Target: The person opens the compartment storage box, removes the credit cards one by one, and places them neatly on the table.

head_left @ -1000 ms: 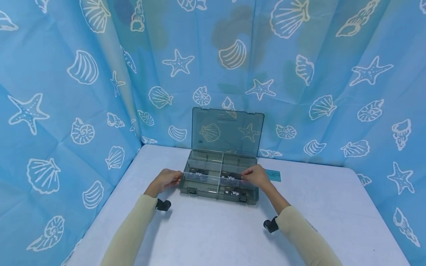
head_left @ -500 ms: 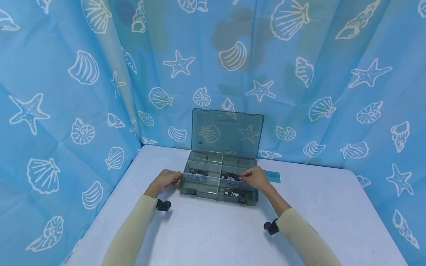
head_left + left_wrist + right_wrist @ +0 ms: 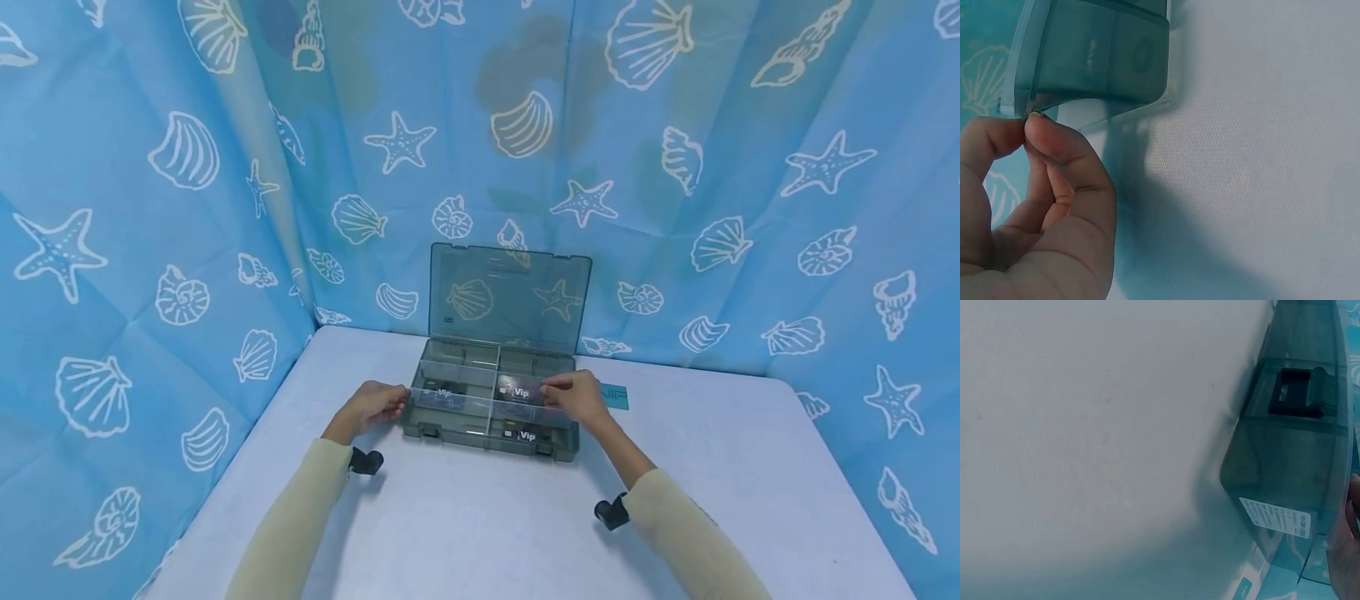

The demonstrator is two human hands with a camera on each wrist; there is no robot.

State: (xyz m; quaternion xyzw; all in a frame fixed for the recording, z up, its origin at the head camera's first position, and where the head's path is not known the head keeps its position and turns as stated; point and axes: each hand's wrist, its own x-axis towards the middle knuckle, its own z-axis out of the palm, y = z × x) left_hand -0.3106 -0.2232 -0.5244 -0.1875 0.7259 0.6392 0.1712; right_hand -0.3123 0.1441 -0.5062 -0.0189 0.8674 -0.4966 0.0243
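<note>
A translucent grey-green compartment box (image 3: 480, 442) stands on the table with its lid (image 3: 510, 292) raised at the back. My left hand (image 3: 375, 404) pinches the box's left rim between thumb and forefinger, as the left wrist view shows on the box wall (image 3: 1097, 56). Over the middle right compartment, my right hand (image 3: 577, 396) holds a dark "Vip" card (image 3: 519, 389) by its right end, its printed face tipped up. Two similar cards lie in the middle left compartment (image 3: 444, 392) and the front right one (image 3: 522, 434). In the right wrist view the held card is hidden.
A teal card (image 3: 617, 397) lies on the white table (image 3: 480, 533), just right of the box. Behind hangs a blue shell-print curtain (image 3: 450, 125). Clear dividers (image 3: 492, 408) split the box. Dark latches (image 3: 1297, 392) sit along its front wall.
The card in my right hand has risen and tipped, so more of its face shows. My left hand keeps its place on the rim. The head view has shifted slightly.
</note>
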